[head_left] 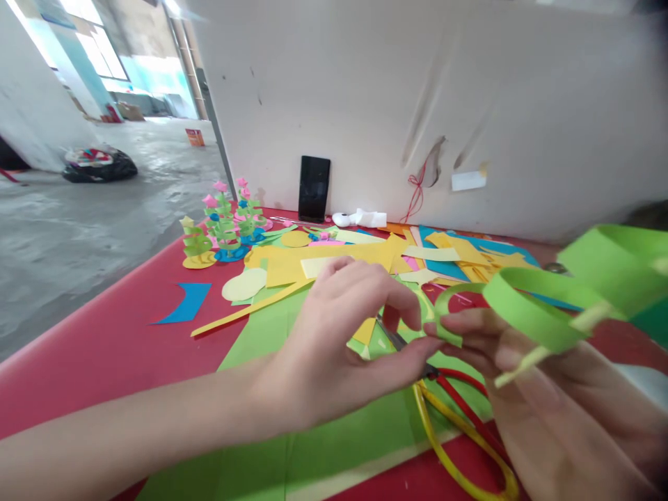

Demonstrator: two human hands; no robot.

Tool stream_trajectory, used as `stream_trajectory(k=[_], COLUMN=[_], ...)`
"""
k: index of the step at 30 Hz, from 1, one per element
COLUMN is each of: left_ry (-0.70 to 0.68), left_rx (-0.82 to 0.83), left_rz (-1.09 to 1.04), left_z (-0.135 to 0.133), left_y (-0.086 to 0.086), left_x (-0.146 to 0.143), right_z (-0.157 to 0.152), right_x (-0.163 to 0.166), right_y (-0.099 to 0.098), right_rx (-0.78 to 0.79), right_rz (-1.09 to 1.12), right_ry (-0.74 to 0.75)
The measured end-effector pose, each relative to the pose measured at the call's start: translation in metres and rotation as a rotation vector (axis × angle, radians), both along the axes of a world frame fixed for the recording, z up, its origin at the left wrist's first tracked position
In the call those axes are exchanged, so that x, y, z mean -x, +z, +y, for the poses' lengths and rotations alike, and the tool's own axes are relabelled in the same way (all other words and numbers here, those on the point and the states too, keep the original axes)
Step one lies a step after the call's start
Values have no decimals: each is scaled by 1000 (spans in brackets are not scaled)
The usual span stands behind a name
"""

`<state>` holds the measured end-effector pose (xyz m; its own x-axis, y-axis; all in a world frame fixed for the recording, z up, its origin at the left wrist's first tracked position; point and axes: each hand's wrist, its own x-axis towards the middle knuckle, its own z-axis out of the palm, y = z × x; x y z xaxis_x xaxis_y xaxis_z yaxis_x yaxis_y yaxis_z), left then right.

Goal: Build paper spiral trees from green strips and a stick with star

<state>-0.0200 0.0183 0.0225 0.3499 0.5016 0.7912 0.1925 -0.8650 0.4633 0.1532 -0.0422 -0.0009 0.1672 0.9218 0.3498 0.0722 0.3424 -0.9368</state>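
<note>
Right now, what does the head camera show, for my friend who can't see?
The left hand and right hand pinch a curled green paper strip above a red table. Scissors lie underneath among coloured paper scraps; little paper flowers stand at the back.

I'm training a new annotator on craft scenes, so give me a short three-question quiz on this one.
1. True or false: the black phone lies flat on the red table.
2. The curled paper strip held by the right hand is: A blue, B green, C pink.
3. Which tool lies on the table below the left hand and the right hand?
Key: 1 false, it stands leaning against the wall. 2 B. 3 the scissors, with red and yellow handles.
</note>
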Motion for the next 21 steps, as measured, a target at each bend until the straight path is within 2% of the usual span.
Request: stream_trajectory(k=[4, 7, 13, 21], left_ry=[135, 189, 208, 191], left_rx=[-335, -492, -505, -498], left_rz=[135, 183, 206, 222], left_z=[4, 6, 6, 7], left_y=[-1, -1, 3, 3], left_x=[4, 5, 4, 5], right_z=[1, 0, -1, -1], right_x=[4, 4, 2, 2], right_y=[8, 7, 4, 9], right_rx=[53, 77, 89, 106], right_rz=[59, 75, 43, 28], right_ry=[10, 16, 68, 61])
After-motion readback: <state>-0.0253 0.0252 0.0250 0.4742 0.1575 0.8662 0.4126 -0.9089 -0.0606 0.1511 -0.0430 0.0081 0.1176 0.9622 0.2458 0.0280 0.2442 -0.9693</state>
